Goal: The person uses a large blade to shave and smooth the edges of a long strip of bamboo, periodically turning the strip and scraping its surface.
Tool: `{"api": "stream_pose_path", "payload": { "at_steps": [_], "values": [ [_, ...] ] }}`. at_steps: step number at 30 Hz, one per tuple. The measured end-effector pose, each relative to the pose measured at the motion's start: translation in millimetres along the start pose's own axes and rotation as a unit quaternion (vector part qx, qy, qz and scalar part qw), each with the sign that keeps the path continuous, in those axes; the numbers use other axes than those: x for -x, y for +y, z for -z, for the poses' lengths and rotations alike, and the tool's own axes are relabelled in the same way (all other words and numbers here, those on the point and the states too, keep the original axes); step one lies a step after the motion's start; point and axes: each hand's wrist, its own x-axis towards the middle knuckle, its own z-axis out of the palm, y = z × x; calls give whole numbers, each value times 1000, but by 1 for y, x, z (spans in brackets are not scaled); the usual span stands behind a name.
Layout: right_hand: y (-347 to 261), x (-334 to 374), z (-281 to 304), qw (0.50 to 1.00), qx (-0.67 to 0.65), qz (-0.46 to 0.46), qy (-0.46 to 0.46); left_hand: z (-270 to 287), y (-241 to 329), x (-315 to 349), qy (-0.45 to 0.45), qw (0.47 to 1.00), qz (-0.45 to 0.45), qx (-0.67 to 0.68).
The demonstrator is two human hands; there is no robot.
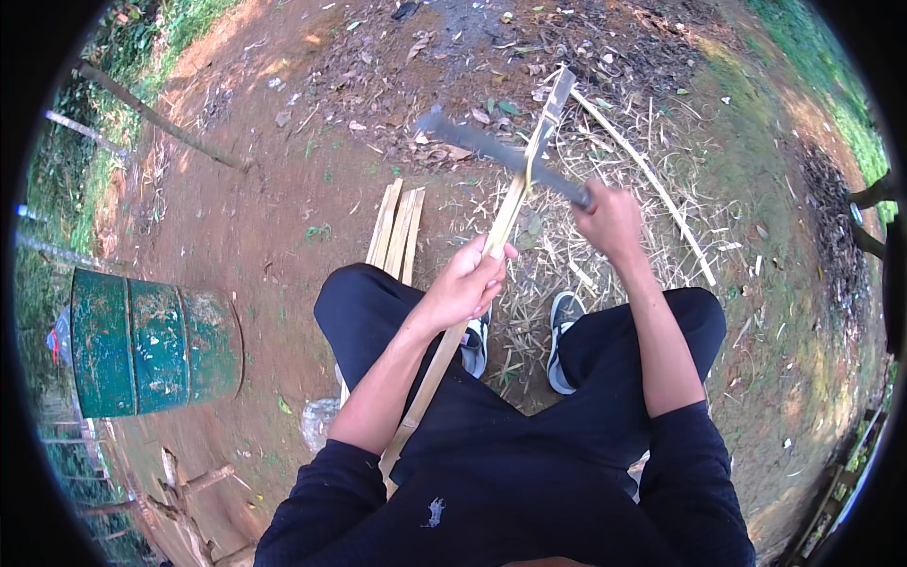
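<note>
My left hand (468, 279) is wrapped round a long bamboo strip (508, 215), which runs from beside my left hip up and away to the far right. In my right hand (609, 223) is the handle of a machete (482, 144), its long grey blade lying across the strip beyond my left hand. Where blade and strip meet, a thin pale sliver curls up. The strip's far part is darker, while the part nearer my hand is pale yellow. Motion blurs the blade's tip.
Several split bamboo strips (397, 227) lie beyond my left knee. Pale shavings (576, 255) litter the ground round my shoes, and a long thin strip (652, 175) lies at the right. A green drum (151, 345) stands at the left, with cut branches (184, 491) nearer me.
</note>
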Motion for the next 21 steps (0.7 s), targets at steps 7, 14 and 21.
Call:
{"api": "stream_pose_path", "payload": {
  "at_steps": [7, 14, 21],
  "values": [
    [74, -25, -2, 967, 84, -215, 105, 0, -6, 17, -31, 999, 32, 5],
    [48, -14, -5, 911, -181, -354, 113, 12, -1, 4, 5, 991, -12, 133],
    [-38, 16, 4, 987, -151, -42, -35, 10, 5, -1, -22, 990, -17, 135]
  ]
}}
